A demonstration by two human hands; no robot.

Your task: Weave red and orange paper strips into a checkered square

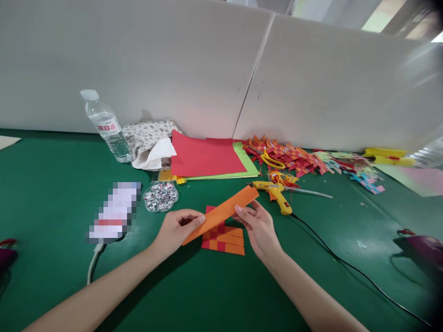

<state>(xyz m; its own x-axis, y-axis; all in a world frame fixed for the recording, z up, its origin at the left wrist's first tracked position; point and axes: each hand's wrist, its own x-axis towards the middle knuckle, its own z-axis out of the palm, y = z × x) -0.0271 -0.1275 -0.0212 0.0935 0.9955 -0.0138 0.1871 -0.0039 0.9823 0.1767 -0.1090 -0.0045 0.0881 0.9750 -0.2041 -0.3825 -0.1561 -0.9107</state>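
An orange paper strip (pixel 221 213) is held slanted in the air, its right end higher than its left. My left hand (pixel 178 230) pinches the lower left part between thumb and fingers. Near the other end, my right hand (pixel 258 226) grips the lower edge, thumb in front. Beneath the strip, a red and orange woven paper piece (pixel 224 240) lies on the green table (pixel 194 295), partly covered by the strip. Just beyond my right hand lies a yellow glue gun (pixel 277 191).
Along the back stand a water bottle (pixel 109 127) and patterned pouch (pixel 148 138), beside red paper (pixel 207 157), yellow scissors (pixel 272 160) and woven pieces (pixel 297 159). A phone (pixel 116 212) and googly eyes (pixel 161 197) lie left. The glue gun's black cable (pixel 346 260) runs right.
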